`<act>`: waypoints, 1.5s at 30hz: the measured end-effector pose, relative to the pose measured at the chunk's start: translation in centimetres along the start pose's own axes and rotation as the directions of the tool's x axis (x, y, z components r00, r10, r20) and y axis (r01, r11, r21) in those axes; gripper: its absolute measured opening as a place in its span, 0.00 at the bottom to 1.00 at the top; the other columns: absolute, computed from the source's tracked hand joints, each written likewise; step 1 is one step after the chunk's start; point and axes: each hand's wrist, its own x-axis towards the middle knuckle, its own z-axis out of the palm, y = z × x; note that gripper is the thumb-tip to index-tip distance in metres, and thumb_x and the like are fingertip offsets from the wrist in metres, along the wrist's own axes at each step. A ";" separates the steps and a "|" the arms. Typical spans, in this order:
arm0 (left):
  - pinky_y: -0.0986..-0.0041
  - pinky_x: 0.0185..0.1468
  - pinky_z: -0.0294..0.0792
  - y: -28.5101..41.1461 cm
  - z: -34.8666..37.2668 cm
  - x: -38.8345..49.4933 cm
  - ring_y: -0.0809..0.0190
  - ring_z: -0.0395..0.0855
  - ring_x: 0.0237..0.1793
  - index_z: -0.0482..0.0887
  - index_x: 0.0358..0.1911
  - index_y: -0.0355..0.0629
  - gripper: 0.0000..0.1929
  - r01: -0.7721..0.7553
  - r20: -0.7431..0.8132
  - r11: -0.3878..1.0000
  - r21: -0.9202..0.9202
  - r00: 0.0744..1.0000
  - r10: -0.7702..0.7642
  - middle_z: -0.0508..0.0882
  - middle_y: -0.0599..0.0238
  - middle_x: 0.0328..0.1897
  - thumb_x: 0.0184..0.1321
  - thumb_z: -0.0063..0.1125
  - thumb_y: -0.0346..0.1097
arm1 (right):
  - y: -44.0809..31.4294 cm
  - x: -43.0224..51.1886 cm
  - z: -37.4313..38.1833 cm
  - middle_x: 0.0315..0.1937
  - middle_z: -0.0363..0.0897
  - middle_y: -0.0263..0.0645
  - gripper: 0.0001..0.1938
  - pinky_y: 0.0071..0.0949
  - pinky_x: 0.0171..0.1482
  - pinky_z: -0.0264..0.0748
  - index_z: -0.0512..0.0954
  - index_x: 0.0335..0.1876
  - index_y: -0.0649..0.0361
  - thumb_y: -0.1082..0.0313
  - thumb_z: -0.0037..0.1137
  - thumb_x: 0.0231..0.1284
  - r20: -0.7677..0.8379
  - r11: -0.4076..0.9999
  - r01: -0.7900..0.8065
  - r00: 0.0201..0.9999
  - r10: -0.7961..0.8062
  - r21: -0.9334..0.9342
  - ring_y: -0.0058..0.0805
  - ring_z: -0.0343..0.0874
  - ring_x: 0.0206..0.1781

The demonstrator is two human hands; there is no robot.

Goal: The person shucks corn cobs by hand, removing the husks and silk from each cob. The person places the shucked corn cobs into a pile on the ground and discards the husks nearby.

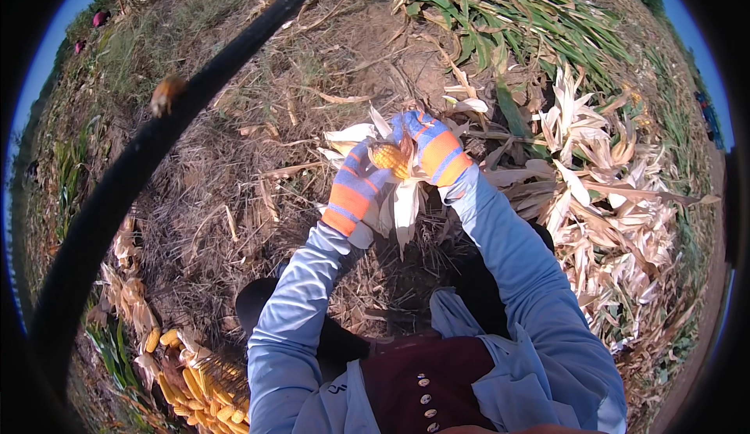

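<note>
Both my hands wear blue and orange striped knit gloves and meet at an ear of corn (pixel 391 160) in front of me. Yellow kernels show between them, with pale dry husk (pixel 405 208) hanging down below and more husk spread behind. My left hand (pixel 356 185) holds the ear from its left side, thumb near the kernels. At the top right of the ear, my right hand (pixel 435 147) grips husk and brown silk. The fingertips of the right hand are partly hidden by the husk.
A pile of yellow husked ears (pixel 205 396) lies at lower left. Dry husks (pixel 609 223) are heaped on the right, and cut green corn stalks (pixel 515 12) lie beyond. Straw-covered soil (pixel 205 188) stretches ahead. A blurred dark strap or cable (pixel 193 91) crosses the view at left.
</note>
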 end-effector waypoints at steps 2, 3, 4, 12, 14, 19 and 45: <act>0.76 0.51 0.70 0.2 -0.6 0.4 0.67 0.73 0.50 0.62 0.59 0.40 0.26 0.112 -0.049 0.989 -0.101 0.992 -0.117 0.74 0.65 0.52 0.56 0.53 0.25 | 0.5 0.7 -0.9 0.30 0.74 0.31 0.11 0.20 0.42 0.71 0.73 0.42 0.59 0.60 0.47 0.64 0.038 0.973 -0.081 0.996 0.074 0.217 0.20 0.73 0.34; 0.75 0.50 0.71 0.2 -0.7 0.5 0.67 0.74 0.49 0.63 0.59 0.41 0.25 0.165 -0.069 0.974 -0.152 0.982 -0.177 0.74 0.65 0.52 0.57 0.53 0.26 | 0.9 0.9 -1.2 0.30 0.74 0.31 0.10 0.20 0.41 0.71 0.73 0.41 0.59 0.61 0.47 0.64 0.065 0.945 -0.108 0.994 0.092 0.308 0.21 0.73 0.33; 0.74 0.47 0.72 0.3 -0.6 0.6 0.65 0.77 0.44 0.67 0.57 0.41 0.23 0.142 -0.088 0.960 -0.243 0.982 -0.168 0.77 0.65 0.47 0.55 0.54 0.24 | 1.4 1.1 -1.3 0.30 0.74 0.31 0.10 0.21 0.41 0.71 0.73 0.41 0.59 0.61 0.47 0.64 0.082 0.902 -0.138 0.990 0.114 0.408 0.21 0.73 0.33; 0.74 0.45 0.72 -0.6 0.0 0.9 0.66 0.77 0.41 0.70 0.49 0.41 0.21 0.085 -0.321 0.982 -0.171 0.937 -0.137 0.78 0.65 0.42 0.51 0.58 0.22 | 2.2 0.8 -1.1 0.28 0.74 0.33 0.08 0.26 0.37 0.72 0.73 0.41 0.58 0.64 0.44 0.65 0.169 0.662 -0.261 0.965 0.200 0.702 0.26 0.73 0.32; 0.74 0.44 0.73 -0.3 -1.5 1.4 0.66 0.77 0.39 0.70 0.48 0.43 0.19 0.088 -0.405 0.971 -0.221 0.898 -0.174 0.79 0.66 0.38 0.52 0.58 0.23 | 0.3 1.2 -3.6 0.31 0.75 0.33 0.09 0.27 0.40 0.72 0.73 0.41 0.58 0.62 0.43 0.66 0.026 0.771 -0.165 0.982 0.189 0.615 0.25 0.73 0.34; 0.62 0.43 0.75 1.5 -6.0 2.4 0.57 0.79 0.42 0.71 0.47 0.45 0.14 -0.214 -0.574 0.881 -0.422 0.815 -0.077 0.79 0.60 0.42 0.58 0.56 0.34 | -1.4 2.6 -10.9 0.36 0.76 0.33 0.12 0.30 0.46 0.72 0.73 0.46 0.55 0.58 0.44 0.65 -0.179 0.790 -0.020 0.970 0.163 0.612 0.29 0.74 0.38; 0.78 0.46 0.71 -0.4 0.8 -0.4 0.70 0.77 0.42 0.70 0.53 0.35 0.29 0.063 -0.024 0.969 0.241 0.998 -0.059 0.79 0.65 0.44 0.46 0.68 0.31 | -1.1 -1.0 1.6 0.36 0.79 0.34 0.11 0.20 0.44 0.71 0.78 0.42 0.64 0.67 0.53 0.58 0.150 0.905 0.033 0.988 0.034 -0.423 0.20 0.75 0.39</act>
